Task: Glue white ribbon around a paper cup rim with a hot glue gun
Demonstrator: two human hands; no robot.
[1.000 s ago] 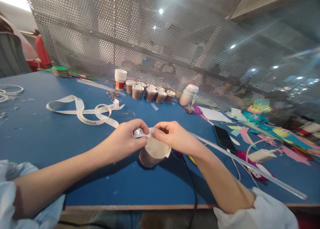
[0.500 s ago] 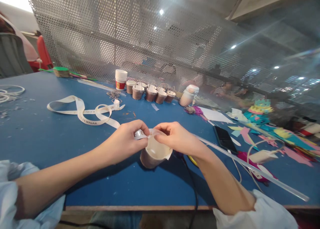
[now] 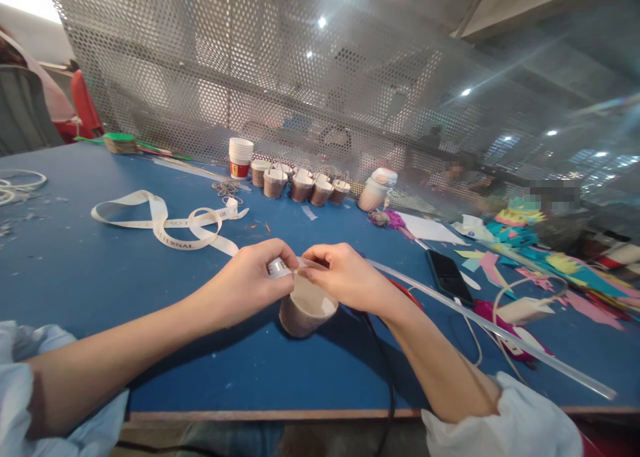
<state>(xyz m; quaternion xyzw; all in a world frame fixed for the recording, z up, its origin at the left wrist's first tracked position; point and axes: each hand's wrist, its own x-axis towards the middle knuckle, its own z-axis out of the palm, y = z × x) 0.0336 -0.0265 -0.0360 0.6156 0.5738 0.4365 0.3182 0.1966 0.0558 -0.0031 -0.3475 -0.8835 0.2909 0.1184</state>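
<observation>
A small paper cup with a brownish outside and a pale inside [image 3: 304, 318] stands on the blue table [image 3: 240, 370] between my hands. My left hand [image 3: 253, 270] is closed on a white printed ribbon [image 3: 159, 207], pinching it above the cup's far left rim. From that hand the ribbon trails off to the left in loose loops on the table. Opposite it, my right hand [image 3: 347, 277] pinches the ribbon's short end between thumb and fingers, just over the rim. Its fingertips nearly meet those of the left, and they partly hide the ribbon between them.
Several small brown cups with handles [image 3: 301, 187] stand at the back beside stacked paper cups [image 3: 240, 160]. A clear glue-stick-like rod [image 3: 520, 340] runs along the right, near a phone [image 3: 447, 277], cables and coloured paper scraps [image 3: 493, 267]. A perforated metal screen [image 3: 200, 70] rises behind.
My right hand has shifted slightly left and closer to my left hand. The white strip end that hung over the cup's right rim no longer shows there. A red edge now appears behind my right forearm.
</observation>
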